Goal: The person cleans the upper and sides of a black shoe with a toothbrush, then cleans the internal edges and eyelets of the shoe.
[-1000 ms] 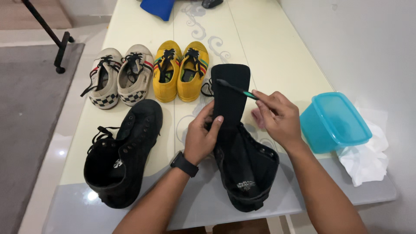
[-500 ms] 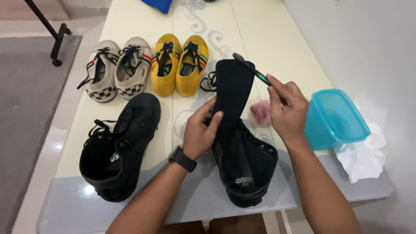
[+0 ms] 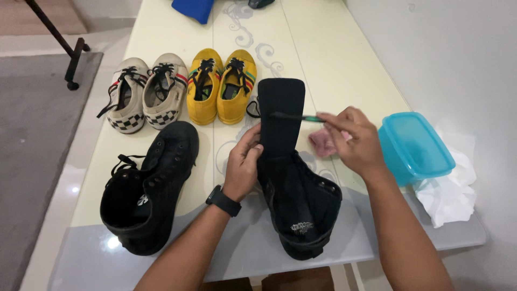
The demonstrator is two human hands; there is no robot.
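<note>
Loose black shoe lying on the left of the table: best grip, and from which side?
Grip the black shoe at the heel collar, from the near table edge. It lies sole-down with its wide opening toward the person and toe pointing away, so the rim gives a thumb-inside, fingers-outside pinch. The loose laces on its left make that side a poorer choice. The left hand is nearest.

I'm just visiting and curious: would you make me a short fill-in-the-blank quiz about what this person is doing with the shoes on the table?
1. The right hand holds a toothbrush against the pulled-up ____ of the black shoe.
2. The left hand wears a black ____ on its wrist.
3. Beside the cream checkered pair stands a pair of ____ shoes.
4. The tub by the right hand is ____ in colour.

Missing words: tongue; watch; yellow; blue
</note>
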